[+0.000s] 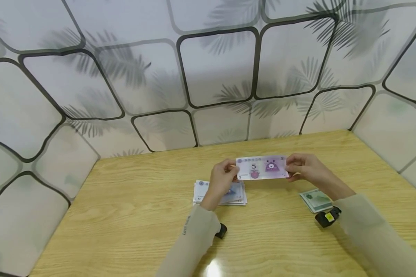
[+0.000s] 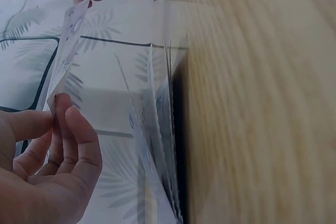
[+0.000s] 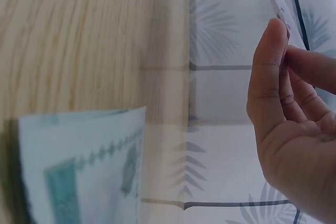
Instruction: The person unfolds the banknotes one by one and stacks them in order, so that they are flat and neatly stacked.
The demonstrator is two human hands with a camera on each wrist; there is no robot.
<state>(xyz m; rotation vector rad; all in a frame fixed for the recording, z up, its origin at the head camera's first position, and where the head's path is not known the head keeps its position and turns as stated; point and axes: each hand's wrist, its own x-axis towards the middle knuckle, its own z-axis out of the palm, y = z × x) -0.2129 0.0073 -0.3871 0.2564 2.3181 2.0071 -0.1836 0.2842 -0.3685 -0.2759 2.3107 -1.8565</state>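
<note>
Both hands hold up a purple play banknote (image 1: 262,168), stretched flat between them above the table and marked with a 5 and a one-eyed cartoon figure. My left hand (image 1: 222,180) pinches its left end between thumb and fingers, and my right hand (image 1: 306,169) pinches the right end. Below the left hand lies a loose pile of blue-white play banknotes (image 1: 235,193), partly covered by that hand. In the left wrist view the pile's notes (image 2: 152,150) fan apart at their edges. Close to the right wrist sits a green folded banknote stack (image 1: 315,200).
The wooden table (image 1: 135,215) reaches back to a patterned cloth wall (image 1: 222,73) with leaf prints and dark outlines. Wrist cameras, one on the right wrist (image 1: 327,217) and one on the left (image 1: 221,231), stick out below the sleeves.
</note>
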